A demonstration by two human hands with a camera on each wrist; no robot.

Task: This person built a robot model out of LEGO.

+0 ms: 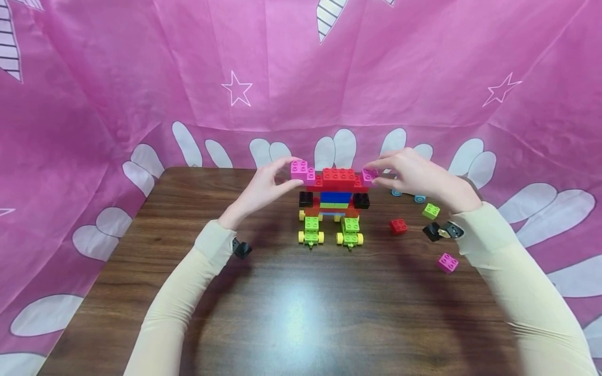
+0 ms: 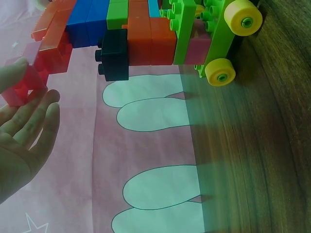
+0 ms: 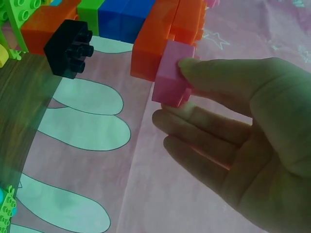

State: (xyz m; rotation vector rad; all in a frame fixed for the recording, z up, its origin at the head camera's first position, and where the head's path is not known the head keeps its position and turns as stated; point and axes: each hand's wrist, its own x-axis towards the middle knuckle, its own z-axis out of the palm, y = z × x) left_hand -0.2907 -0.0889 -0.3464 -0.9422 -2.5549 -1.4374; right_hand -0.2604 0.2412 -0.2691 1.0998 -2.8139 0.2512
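Observation:
A figure of toy building bricks (image 1: 336,198) stands upright on yellow wheels, with a blue and green middle, black bricks jutting out at both sides and a red brick (image 1: 338,177) on top. At its upper left end, my left hand (image 1: 270,183) pinches a pink brick (image 1: 299,169) between thumb and fingers; another pink brick (image 1: 311,176) sits beside it, toward the red ones. My right hand (image 3: 233,116) grips a pink brick (image 3: 171,73) at the opposite end, right against the red brick (image 3: 153,41), thumb on one face and fingertips under it.
Loose on the brown table (image 1: 301,313), to the right of the figure, lie a red brick (image 1: 398,226), a green brick (image 1: 430,211) and a pink brick (image 1: 448,262). A piece with blue wheels (image 1: 419,199) stands behind my right hand. Pink cloth (image 1: 291,62) hangs around the table.

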